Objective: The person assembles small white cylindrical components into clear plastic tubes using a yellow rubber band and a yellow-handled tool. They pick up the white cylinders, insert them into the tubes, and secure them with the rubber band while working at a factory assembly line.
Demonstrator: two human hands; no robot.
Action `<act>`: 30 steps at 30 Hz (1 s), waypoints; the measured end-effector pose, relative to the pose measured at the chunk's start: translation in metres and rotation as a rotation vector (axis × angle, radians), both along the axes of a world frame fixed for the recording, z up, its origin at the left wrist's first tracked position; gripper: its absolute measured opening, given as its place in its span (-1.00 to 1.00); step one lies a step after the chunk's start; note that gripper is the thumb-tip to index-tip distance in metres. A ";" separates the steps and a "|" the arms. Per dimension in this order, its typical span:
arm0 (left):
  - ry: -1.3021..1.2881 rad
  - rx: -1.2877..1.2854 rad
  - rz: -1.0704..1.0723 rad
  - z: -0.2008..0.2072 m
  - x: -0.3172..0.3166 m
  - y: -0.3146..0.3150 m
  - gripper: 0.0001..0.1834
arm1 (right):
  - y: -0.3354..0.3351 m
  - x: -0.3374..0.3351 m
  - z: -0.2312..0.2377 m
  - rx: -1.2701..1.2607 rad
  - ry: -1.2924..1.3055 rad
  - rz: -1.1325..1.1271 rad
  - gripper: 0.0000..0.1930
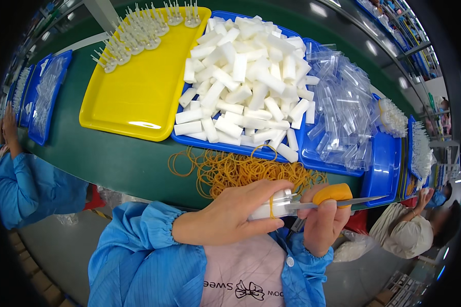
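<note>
Over the table's near edge, my left hand (228, 215) is closed round a bundle of white foam and clear plastic pieces (261, 211). A yellow rubber band (271, 204) circles the bundle. Close by on the right, my right hand (320, 227) pinches a thin pointed metal tool (361, 200), which looks like tweezers. The tool's point faces right, while its other end reaches the bundle by the band. An orange cover (333, 193), perhaps a finger cot, sits at the right index fingertip. Just beyond my hands lies a loose heap of yellow rubber bands (230, 169).
Behind the bands, a blue tray (189, 141) holds piled white foam pieces (251, 77). To its left, a yellow tray (133, 97) carries upright clear plastic pieces (138, 36) at the back. Clear tubes (340, 102) fill another blue tray (312, 163). Other people work at both sides.
</note>
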State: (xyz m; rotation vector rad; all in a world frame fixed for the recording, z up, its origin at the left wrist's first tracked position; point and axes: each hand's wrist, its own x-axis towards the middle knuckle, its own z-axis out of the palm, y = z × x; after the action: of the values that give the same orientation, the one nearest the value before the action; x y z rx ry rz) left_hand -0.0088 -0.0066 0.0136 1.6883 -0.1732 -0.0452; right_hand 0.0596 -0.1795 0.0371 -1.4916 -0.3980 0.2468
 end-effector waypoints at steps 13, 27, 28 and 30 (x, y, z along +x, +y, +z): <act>-0.044 0.087 0.047 -0.001 0.002 -0.001 -0.35 | -0.007 0.000 -0.010 -0.053 -0.166 0.041 -0.90; 0.194 -0.441 -0.128 -0.012 0.002 0.010 -0.33 | -0.009 0.010 -0.007 0.246 0.133 -0.030 -0.82; 0.300 -0.581 -0.118 -0.004 -0.001 0.007 -0.34 | -0.010 0.010 -0.007 0.222 0.138 -0.004 -0.83; 0.465 -0.728 -0.116 0.001 -0.003 0.007 -0.32 | -0.010 0.009 -0.008 0.178 0.152 0.053 -0.85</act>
State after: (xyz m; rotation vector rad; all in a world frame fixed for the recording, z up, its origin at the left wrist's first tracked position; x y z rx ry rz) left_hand -0.0121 0.0000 0.0144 0.9072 0.0631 -0.4092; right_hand 0.0685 -0.1894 0.0288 -1.2801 -0.3289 0.3554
